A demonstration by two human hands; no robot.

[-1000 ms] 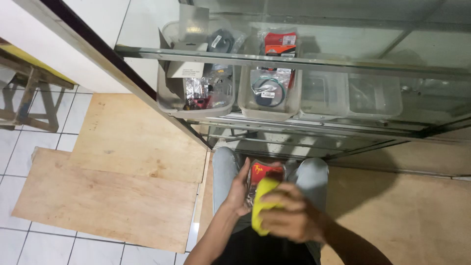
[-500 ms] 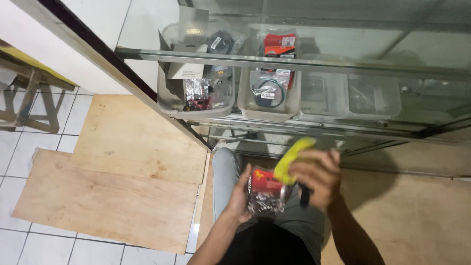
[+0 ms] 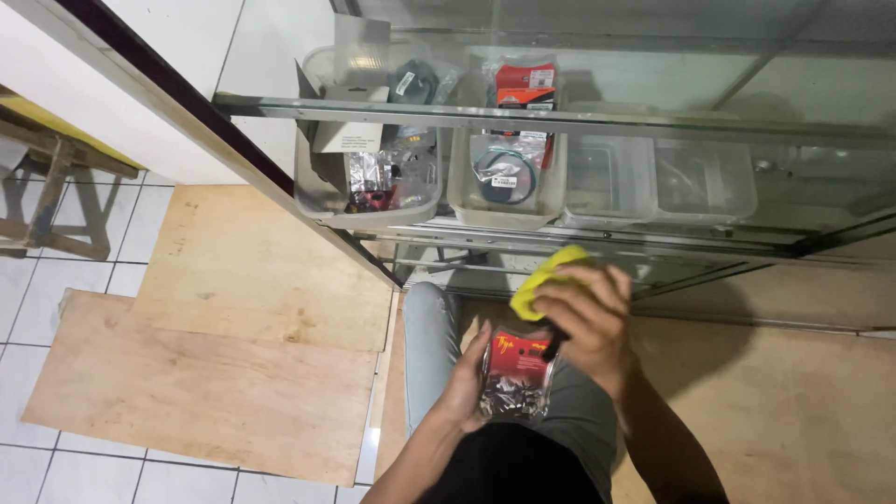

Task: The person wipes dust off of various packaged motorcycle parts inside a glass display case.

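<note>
The left hand [image 3: 464,387] clasps a crinkly clear packet [image 3: 516,383] of metal bits; the right hand [image 3: 586,317] grips a soft yellow cloth [image 3: 544,278], near plastic bins [image 3: 504,191] behind glass.

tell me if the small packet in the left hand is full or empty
Full, or nearly: the clear packet held by the left hand shows a heap of small silvery parts below its red header.

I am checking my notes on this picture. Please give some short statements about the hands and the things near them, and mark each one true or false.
1. The left hand holds a clear packet with a red label. True.
2. The right hand holds a blue cloth. False: the cloth is yellow.
3. The plastic bins sit in a glass cabinet. True.
4. Plywood sheets lean against the wall. False: they lie flat on the floor.
</note>
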